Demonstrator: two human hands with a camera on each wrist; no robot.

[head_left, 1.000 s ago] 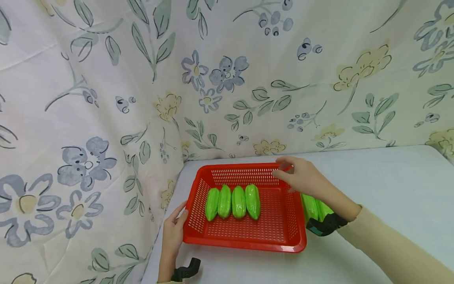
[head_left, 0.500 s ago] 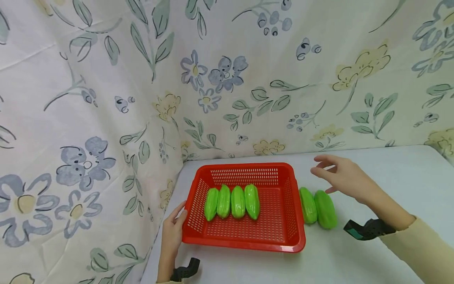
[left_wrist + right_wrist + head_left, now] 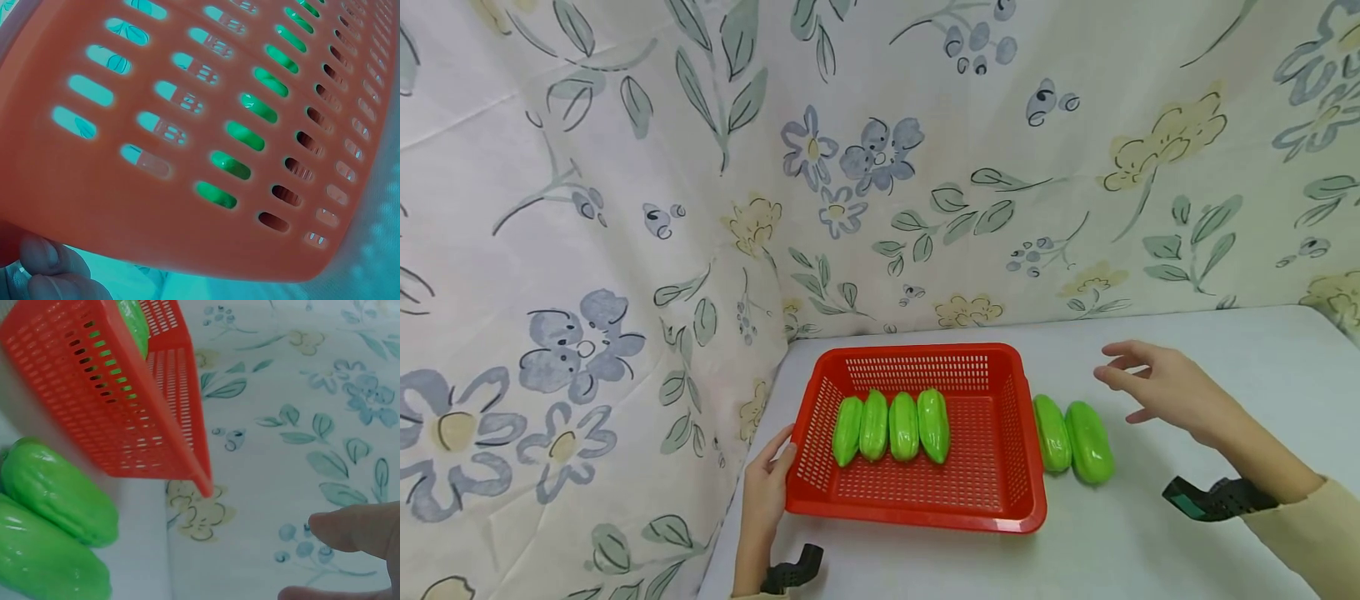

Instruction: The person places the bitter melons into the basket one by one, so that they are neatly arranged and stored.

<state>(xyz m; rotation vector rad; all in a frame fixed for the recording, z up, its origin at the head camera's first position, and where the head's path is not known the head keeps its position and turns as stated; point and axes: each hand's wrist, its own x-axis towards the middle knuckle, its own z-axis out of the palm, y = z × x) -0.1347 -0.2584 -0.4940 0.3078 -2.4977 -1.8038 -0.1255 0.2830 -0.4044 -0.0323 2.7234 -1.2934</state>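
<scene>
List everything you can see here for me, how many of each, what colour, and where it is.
Basket: 1, red, on the table
Green vegetables inside: 4, green, side by side toward the basket's left
Green vegetables outside: 2, green, on the table just right of the basket
Table: 1, white, under the basket
Floral cloth: number of pieces unclear, pale with blue, green and yellow print, behind and left
Wrist devices: 2, black, one per wrist
Sleeves: 2, cream, on the forearms
Left hand: 1, bare, holding the basket's left side
Right hand: 1, bare, right of the basket, holding nothing
</scene>
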